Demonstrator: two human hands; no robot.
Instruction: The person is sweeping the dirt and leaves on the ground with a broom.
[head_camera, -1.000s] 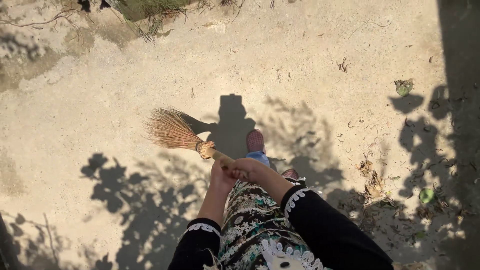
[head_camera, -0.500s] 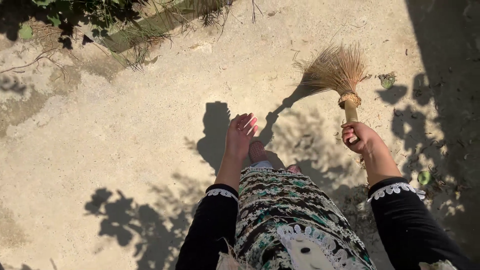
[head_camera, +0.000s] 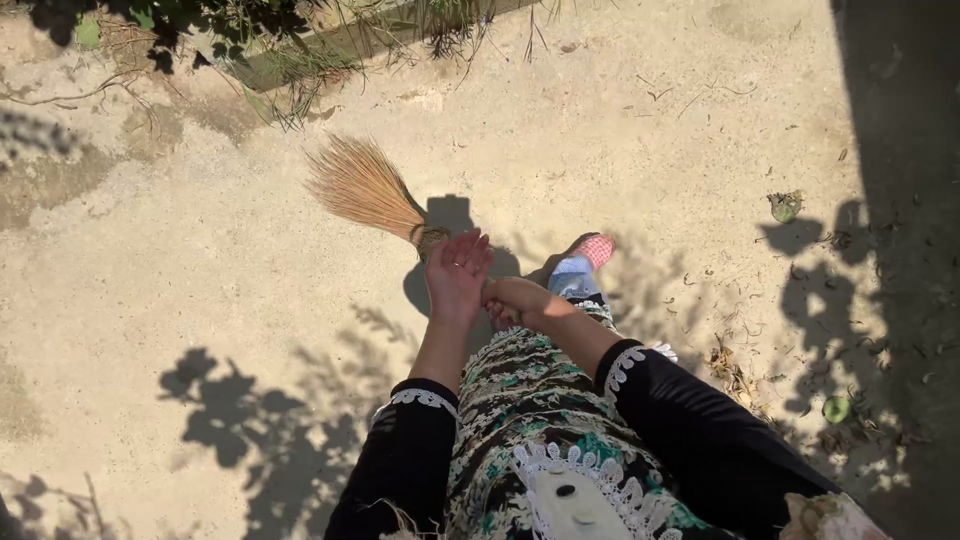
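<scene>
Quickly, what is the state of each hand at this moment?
Left hand: open, fingers spread, over the handle of the short straw hand broom; contact cannot be told.
Right hand: closed on the broom handle.

We stand on a pale, sandy ground (head_camera: 200, 260), sunlit and dappled with leaf shadows at the lower left. Dry leaves and twigs (head_camera: 735, 370) lie scattered toward the right of the frame, with a round green fruit (head_camera: 786, 205) at the upper right and another green fruit (head_camera: 836, 408) at the lower right.
</scene>
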